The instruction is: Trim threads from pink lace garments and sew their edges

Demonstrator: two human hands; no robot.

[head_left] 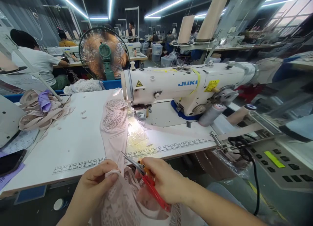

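Observation:
My left hand (99, 183) pinches the edge of a pale pink lace garment (114, 206) between thumb and fingers, just off the front edge of the table. In my right hand (162, 177) is a pair of scissors (154, 190) with red and orange-yellow handles. The blades point up and left, a little to the right of my left fingertips; whether they touch the fabric I cannot tell. A pale pink piece with lace cups (113, 118) lies on the table, running from the needle area of the sewing machine (166, 84) down toward my hands.
A ruler strip (168, 148) runs along the table's front edge. At left lie a heap of beige straps (39, 115) and a phone (12, 162). A fan (104, 51) stands behind the table. Thread cones (212, 115) and a control box (281, 164) are at right. Other people sit farther back.

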